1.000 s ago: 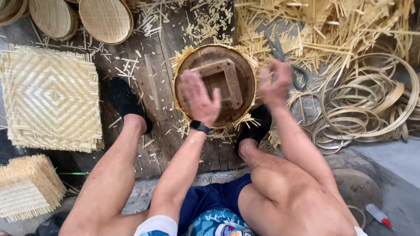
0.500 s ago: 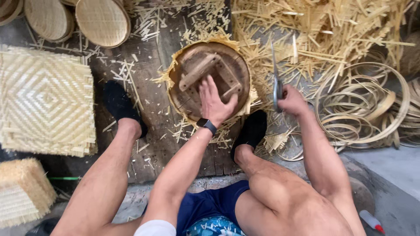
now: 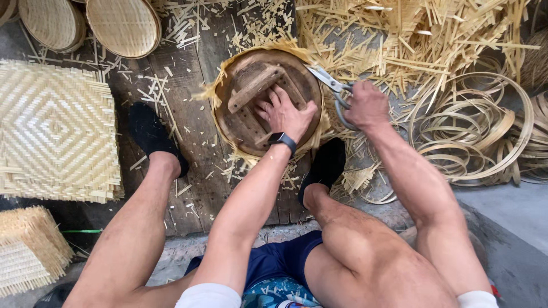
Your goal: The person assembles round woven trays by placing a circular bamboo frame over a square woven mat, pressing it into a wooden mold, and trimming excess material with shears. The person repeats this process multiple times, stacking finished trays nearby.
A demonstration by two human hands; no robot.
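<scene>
Left hand (image 3: pixel 283 116) presses spread on the round wooden mould (image 3: pixel 251 97); right hand (image 3: pixel 367 104) grips shears (image 3: pixel 328 81) at its rim.

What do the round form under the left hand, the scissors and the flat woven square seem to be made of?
The round brown form looks like rough, unfinished wood: visible grain, worn crossbars. The large scissors in the right hand look like dull grey metal, blades slightly shiny. The pale square woven mat seems to be split bamboo or similar cane strips, matte and straw-coloured.

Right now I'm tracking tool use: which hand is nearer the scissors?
Right. The right hand grips the scissors by the handle loops at the round wooden mould's edge. The left hand presses flat on the mould, beside the blades.
</scene>
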